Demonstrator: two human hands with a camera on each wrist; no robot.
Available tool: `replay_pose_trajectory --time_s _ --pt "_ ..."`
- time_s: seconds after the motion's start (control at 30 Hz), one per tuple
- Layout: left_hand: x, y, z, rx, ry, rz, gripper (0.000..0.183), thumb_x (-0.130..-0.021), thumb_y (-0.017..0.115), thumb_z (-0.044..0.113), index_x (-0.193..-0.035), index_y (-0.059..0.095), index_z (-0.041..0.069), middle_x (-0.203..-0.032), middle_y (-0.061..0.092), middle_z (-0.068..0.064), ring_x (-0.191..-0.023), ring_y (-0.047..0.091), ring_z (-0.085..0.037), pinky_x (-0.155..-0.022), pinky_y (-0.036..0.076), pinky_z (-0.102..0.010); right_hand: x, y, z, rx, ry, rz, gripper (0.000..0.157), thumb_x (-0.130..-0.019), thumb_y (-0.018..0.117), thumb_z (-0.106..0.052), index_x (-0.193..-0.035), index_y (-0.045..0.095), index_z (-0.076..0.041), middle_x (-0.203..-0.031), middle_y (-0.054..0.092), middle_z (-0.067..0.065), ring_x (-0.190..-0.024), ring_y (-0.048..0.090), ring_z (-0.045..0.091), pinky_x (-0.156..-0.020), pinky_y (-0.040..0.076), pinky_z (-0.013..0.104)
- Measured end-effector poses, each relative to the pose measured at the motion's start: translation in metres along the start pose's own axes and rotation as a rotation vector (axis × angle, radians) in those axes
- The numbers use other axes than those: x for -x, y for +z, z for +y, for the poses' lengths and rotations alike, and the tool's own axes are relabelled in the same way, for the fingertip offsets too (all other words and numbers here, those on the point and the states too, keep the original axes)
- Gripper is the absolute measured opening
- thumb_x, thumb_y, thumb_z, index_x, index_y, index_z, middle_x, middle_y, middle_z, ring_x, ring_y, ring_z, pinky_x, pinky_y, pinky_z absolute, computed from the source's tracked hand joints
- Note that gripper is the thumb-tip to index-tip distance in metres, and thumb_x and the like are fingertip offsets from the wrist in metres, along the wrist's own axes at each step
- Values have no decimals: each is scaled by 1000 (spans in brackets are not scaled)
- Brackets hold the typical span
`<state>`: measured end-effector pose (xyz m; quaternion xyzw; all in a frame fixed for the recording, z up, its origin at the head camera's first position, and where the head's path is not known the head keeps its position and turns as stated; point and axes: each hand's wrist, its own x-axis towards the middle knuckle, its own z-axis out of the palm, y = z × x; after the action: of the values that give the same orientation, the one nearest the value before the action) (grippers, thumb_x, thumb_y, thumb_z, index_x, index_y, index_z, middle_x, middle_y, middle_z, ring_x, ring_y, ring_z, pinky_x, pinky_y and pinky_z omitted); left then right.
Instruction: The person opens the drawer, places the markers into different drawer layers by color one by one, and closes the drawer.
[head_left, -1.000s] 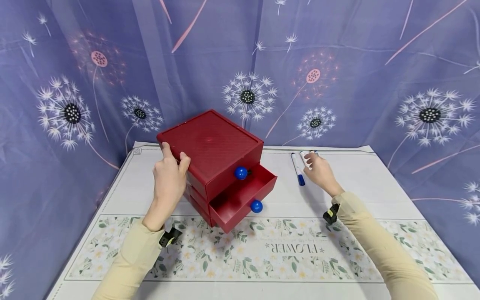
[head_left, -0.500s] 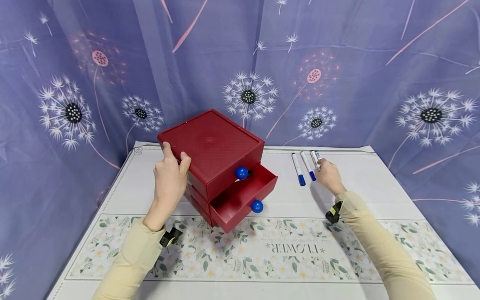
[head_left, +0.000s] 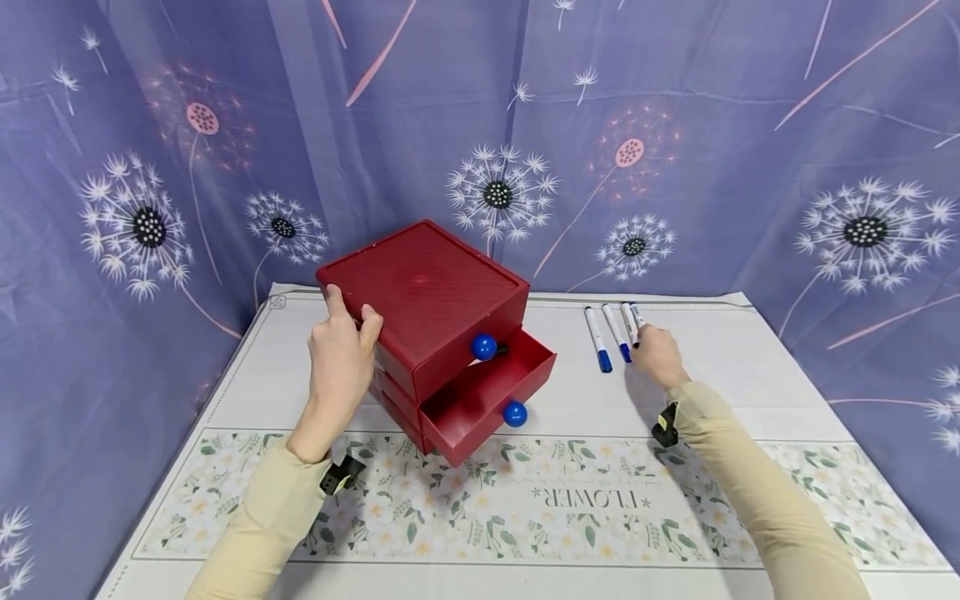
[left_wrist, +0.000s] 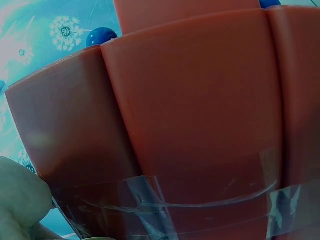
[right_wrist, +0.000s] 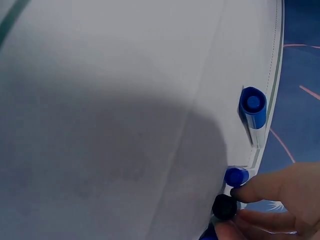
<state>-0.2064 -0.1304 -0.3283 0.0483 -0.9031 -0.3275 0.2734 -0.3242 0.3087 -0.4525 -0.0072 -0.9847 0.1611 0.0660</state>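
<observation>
My left hand (head_left: 337,358) grips the upper left edge of a red drawer cabinet (head_left: 423,292). In the left wrist view, clear tape (left_wrist: 215,205) runs along the cabinet's side, and part of the hand shows at the lower left. My right hand (head_left: 660,358) pinches a black-capped marker (right_wrist: 224,207) at its cap end, among several white whiteboard markers lying on the table. To its left lie a blue-capped marker (head_left: 617,335) and, farther out, another blue-capped marker (head_left: 598,343). The right fingertips are hidden in the head view.
The cabinet's middle drawer (head_left: 487,408) is pulled out, with a blue ball knob (head_left: 515,414) on its front. A blue knob (head_left: 483,347) also marks the top drawer. A flower-printed strip (head_left: 585,542) crosses the white table. Purple curtain (head_left: 375,167) surrounds it.
My right hand has moved right, from over the blue-capped markers to the black-capped one, uncovering the second marker. The left hand and the cabinet have stayed in place.
</observation>
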Motion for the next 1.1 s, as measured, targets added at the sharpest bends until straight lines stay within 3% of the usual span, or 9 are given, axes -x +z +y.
replay_pose_trajectory --time_s 0.1,0.23,0.63,0.9,1.1 --pt "0 0 -1 1 -1 0 60 -91 37 29 -135 31 -11 -55 53 -21 -55 58 -39 -55 49 -45 0 0 0 6 19 -13 10 -73 53 -5 -64 51 -2 -66 55 19 -56 50 29 -48 41 39" --pt "0 0 -1 -1 -4 -2 61 -91 36 29 -136 31 -11 -54 52 -20 -53 58 -38 -54 49 -45 0 -1 -1 19 34 -15 18 -73 56 -7 -58 47 -5 -62 53 16 -53 49 27 -47 41 38" --pt "0 1 -2 3 10 5 60 -91 37 29 -135 31 -12 -50 51 -16 -49 56 -35 -53 49 -43 -1 -5 -4 -20 77 -24 16 -69 60 -10 -59 51 -1 -62 54 19 -54 51 29 -46 42 37" --pt "0 1 -2 6 13 12 60 -91 37 28 -134 32 -13 -53 54 -20 -55 59 -39 -57 50 -46 1 -6 -3 -27 126 -43 18 -69 62 -13 -61 50 -3 -58 51 12 -51 48 24 -43 39 32" --pt "0 1 -1 7 4 7 60 -91 37 30 -135 31 -12 -58 56 -25 -59 59 -42 -59 50 -48 3 -13 -3 -48 119 -16 23 -72 61 -17 -55 51 -6 -51 50 5 -46 47 19 -41 38 29"
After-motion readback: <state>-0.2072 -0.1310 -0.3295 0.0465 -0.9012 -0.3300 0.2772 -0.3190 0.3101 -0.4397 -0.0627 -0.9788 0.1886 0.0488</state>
